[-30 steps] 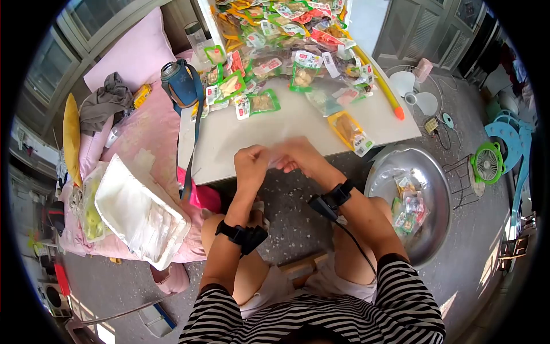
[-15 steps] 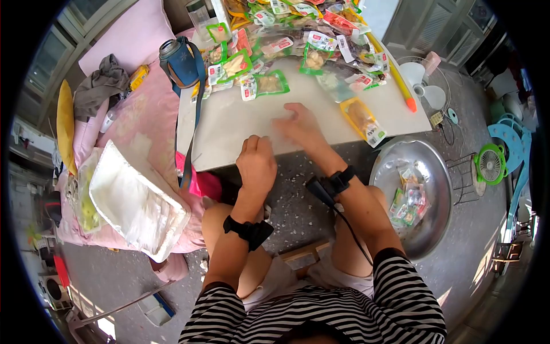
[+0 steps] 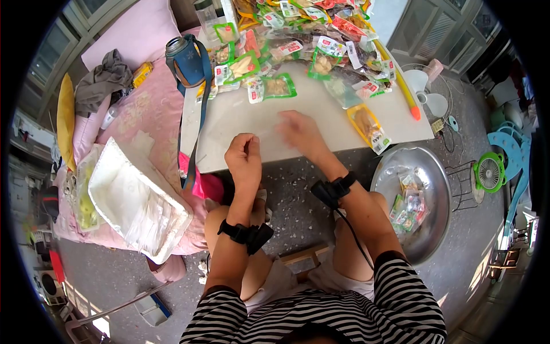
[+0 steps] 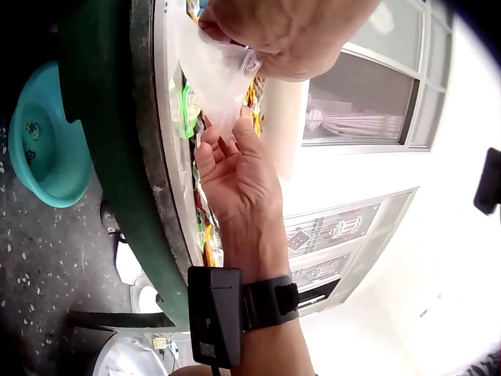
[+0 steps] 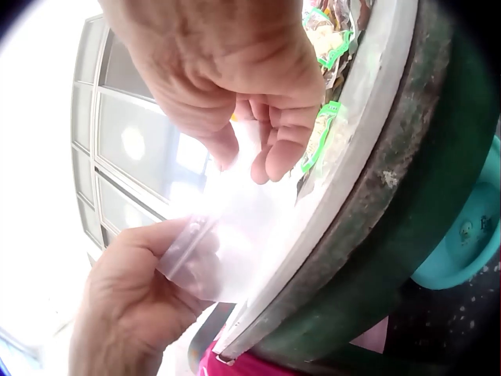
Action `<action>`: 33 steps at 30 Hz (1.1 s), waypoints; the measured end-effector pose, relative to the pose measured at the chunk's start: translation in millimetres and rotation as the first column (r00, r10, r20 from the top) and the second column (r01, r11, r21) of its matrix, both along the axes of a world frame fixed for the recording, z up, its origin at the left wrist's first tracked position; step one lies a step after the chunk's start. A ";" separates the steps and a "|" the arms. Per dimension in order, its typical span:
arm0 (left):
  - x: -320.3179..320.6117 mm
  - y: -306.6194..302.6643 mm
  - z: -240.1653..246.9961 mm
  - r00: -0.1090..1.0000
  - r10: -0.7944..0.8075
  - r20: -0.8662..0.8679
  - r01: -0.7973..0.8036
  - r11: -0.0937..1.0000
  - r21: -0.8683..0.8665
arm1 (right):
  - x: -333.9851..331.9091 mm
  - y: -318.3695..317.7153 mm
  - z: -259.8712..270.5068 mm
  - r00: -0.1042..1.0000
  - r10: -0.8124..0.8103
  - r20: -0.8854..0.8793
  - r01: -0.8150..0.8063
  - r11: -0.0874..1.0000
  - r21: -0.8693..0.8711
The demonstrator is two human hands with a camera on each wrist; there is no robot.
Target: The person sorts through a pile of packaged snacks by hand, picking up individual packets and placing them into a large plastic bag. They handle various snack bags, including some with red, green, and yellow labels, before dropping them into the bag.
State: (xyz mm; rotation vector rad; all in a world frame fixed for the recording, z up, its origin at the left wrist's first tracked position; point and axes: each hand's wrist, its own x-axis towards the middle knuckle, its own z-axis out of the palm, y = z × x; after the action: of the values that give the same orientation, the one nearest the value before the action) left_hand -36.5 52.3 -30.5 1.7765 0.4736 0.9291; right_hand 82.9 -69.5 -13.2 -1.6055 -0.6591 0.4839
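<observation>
A clear zip-top plastic bag [image 4: 215, 82] is stretched between both hands above the table's front edge. My left hand [image 3: 244, 157] pinches it at the zip end, thumb and fingers closed on the film. At the opposite end, my right hand [image 3: 303, 135] holds the bag between thumb and fingertips, blurred in the head view. In the right wrist view the film [image 5: 227, 251] looks see-through, with the zip strip close to the left hand. Beyond the hands, a green-edged food pouch [image 3: 279, 86] and a yellow-edged pouch [image 3: 366, 127] lie on the table [image 3: 217, 129].
Many sealed food pouches are heaped at the table's back. A blue flask [image 3: 192, 63] with a strap stands at the left, and a yellow tube [image 3: 408, 94] lies along the right. A steel basin [image 3: 438, 212] holds packets; a white foam box [image 3: 103, 189] rests on the bed.
The hands, close together a second ago, are now farther apart. My right hand has moved up over the table; my left has shifted slightly left since half a second ago.
</observation>
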 end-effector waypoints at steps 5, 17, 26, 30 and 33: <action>-3.8 8.7 11.5 0.994 0.073 0.079 -0.081 0.991 0.108 | -1.7 1.1 -16.8 0.787 -0.106 0.607 0.178 0.982 -0.059; -10.7 -10.0 11.9 0.937 0.131 -0.323 0.105 0.778 0.620 | 47.0 -4.3 16.1 0.916 0.396 -0.072 -0.374 0.772 -0.514; -6.0 -8.3 -7.1 0.881 0.142 -0.452 0.159 0.809 0.565 | 117.9 51.0 42.0 0.826 0.060 -0.561 0.215 0.885 0.412; -9.4 -8.0 5.7 0.880 0.114 -0.462 0.166 0.836 0.522 | 154.8 69.6 15.9 0.959 0.057 -0.278 0.076 0.893 0.444; -9.4 -7.9 6.2 0.878 0.085 -0.470 0.179 0.853 0.490 | 146.7 51.7 -3.5 0.959 0.048 -0.279 0.105 0.855 0.507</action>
State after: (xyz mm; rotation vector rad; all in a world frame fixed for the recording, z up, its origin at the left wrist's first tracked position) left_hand -45.9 44.4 -24.3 2.5351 0.5108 0.5981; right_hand 229.6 -17.7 -16.7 -1.0063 -0.4915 0.4544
